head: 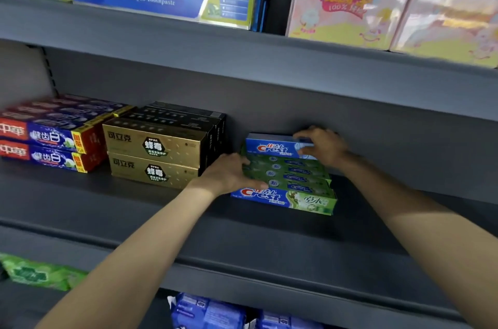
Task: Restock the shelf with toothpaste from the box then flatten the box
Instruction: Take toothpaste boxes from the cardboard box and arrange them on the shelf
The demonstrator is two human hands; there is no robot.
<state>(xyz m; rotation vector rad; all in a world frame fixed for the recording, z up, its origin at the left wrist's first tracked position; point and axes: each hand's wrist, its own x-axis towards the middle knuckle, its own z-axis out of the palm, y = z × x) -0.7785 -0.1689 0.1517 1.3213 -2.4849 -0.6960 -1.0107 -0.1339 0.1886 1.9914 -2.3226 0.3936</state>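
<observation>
On the grey shelf (pixel 242 221), four green Crest cartons (pixel 293 179) lie flat in a row. The left hand (pixel 229 172) presses open-fingered on their left end; the right hand (pixel 322 146) grips one blue Crest carton (pixel 272 146) atop them.

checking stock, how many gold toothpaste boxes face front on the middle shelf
2, stacked: the upper gold box sits on the lower gold box, left of the Crest boxes. Black boxes behind may hide more.
</observation>
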